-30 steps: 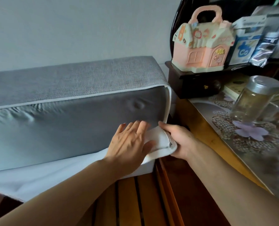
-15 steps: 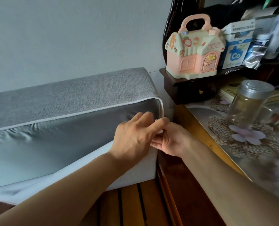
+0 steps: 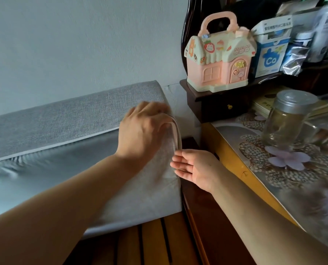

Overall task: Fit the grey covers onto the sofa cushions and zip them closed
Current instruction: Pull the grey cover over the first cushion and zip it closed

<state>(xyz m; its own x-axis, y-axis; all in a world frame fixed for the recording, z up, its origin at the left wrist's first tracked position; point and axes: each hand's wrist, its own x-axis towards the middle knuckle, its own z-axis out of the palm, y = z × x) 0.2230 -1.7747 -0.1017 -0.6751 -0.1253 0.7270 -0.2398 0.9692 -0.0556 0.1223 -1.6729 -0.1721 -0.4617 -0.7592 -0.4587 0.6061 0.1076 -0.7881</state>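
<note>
Grey cover (image 3: pixel 50 129) encloses cushion, left and centre frame; glass jar (image 3: pixel 285 121) at right, contents unclear; left hand (image 3: pixel 142 131) curled, gripping cover's top right corner; right hand (image 3: pixel 193 167) fingers straight, touching cover's edge.
</note>
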